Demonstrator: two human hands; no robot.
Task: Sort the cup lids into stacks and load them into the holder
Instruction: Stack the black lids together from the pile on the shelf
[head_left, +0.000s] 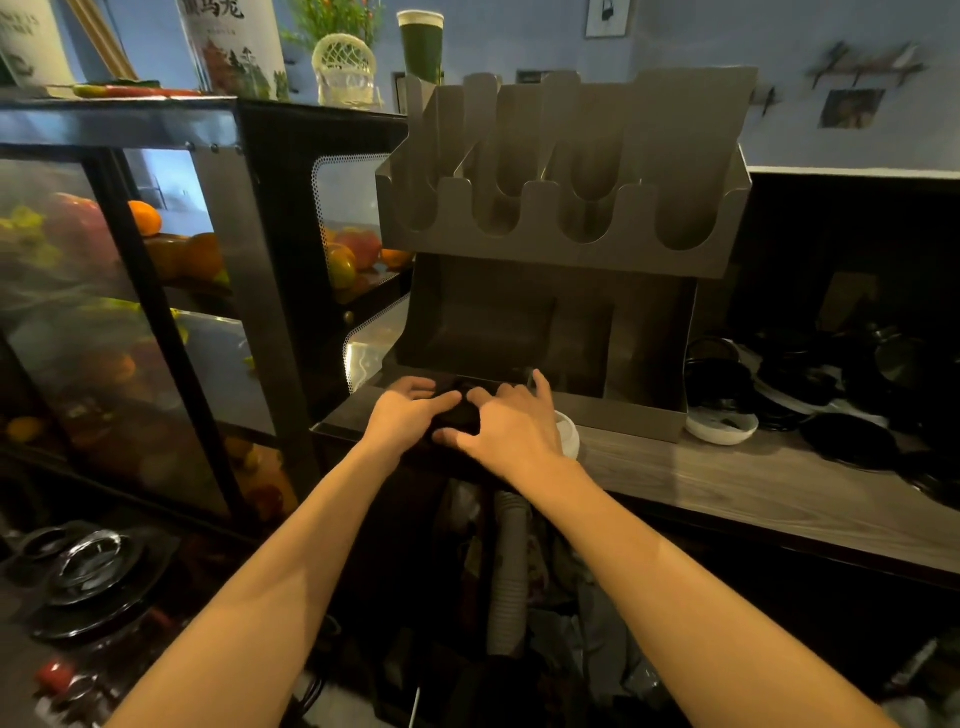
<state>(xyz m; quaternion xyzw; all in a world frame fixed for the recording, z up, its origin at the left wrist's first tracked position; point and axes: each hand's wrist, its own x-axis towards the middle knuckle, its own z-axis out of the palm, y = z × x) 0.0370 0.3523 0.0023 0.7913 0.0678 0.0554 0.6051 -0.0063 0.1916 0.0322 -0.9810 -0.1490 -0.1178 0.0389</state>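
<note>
Left hand (410, 415) and right hand (511, 431) both curled round black lid stack (460, 413) (dim, count unclear) on counter (727, 483), near side of steel holder (566, 234); white lid (570, 432) just right

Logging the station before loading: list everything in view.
Grey slotted metal holder: one, grey, on the brown wooden counter.
Stack of black plastic lids: one, black, before the holder.
White round plastic lids: two, white, right of the stack and at the holder's right corner.
Loose black lids: many, black, counter's right.
Glass-fronted fruit cabinet: one, black-framed, left.
Green paper cup: one, green, behind the holder.
Left hand: fingers grip the stack.
Right hand: fingers grip the stack.
</note>
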